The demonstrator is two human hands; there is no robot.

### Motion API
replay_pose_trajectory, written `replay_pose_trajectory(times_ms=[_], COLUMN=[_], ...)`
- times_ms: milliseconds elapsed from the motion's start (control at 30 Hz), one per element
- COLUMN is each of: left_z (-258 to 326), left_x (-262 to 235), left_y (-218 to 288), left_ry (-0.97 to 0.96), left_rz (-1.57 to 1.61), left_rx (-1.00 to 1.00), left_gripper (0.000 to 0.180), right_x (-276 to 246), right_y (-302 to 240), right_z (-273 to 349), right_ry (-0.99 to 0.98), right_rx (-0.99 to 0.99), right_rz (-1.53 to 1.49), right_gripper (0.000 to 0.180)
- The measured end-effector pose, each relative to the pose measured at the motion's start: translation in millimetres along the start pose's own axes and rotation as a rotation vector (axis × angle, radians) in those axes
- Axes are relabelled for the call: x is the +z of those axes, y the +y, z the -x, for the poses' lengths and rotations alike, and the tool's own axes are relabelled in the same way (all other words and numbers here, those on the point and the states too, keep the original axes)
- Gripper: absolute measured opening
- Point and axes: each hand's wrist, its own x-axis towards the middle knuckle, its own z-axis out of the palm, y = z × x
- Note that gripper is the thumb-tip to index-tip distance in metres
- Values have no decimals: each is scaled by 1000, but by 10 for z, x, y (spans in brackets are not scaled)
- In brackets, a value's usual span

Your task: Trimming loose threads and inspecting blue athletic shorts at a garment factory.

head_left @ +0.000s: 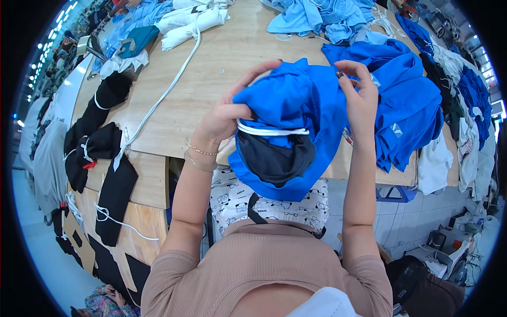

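Note:
In front of my chest, at the table's near edge, I hold up a bright blue garment with a dark lining showing in its opening. White cord runs across that opening. My left hand grips the garment's left side, thumb low and fingers curled over the upper edge. On the other side, my right hand pinches the cloth near its top right edge between thumb and fingers. The folds hide parts of the left fingers.
Blue garments lie piled at right, with light blue clothes at the far side. Rolled black fabric pieces tied with white cord lie at left. A long white cord crosses the wooden table. Another person is at lower left.

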Motion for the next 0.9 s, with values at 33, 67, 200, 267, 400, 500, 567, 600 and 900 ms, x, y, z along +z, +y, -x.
replay_pose_trajectory(times_ms=[33, 67, 200, 267, 400, 500, 567, 600, 900], left_z=[15, 30, 48, 76, 231, 266, 308, 323, 244], left_x=[14, -40, -107, -139, -339, -370, -431, -496, -387], left_y=[14, -10, -62, -99, -160, -164, -127, -127, -96], left_ry=[54, 80, -5, -188, -91, -24, 55, 40, 60], left_rz=[10, 104, 329, 642, 763, 570, 276, 163, 320], left_rx=[-13, -21, -4, 40, 101, 130, -28, -39, -14], left_gripper=[93, 92, 92, 92, 86, 96, 109, 108, 82], right_x=[-7, 28, 300, 400, 260, 244, 166, 62, -82], right_y=[-45, -79, -156, 18, 269, 236, 190, 137, 316], right_z=[85, 155, 441, 419, 268, 238, 149, 71, -215], right_ry=[78, 114, -28, -83, -286, -269, -180, -163, -67], right_rx=[95, 144, -29, -24, 357, 263, 343, 352, 251], right_rz=[-94, -96, 217, 180, -484, -462, -690, -843, -288], right_gripper=[16, 14, 29, 29, 15, 17, 19, 20, 18])
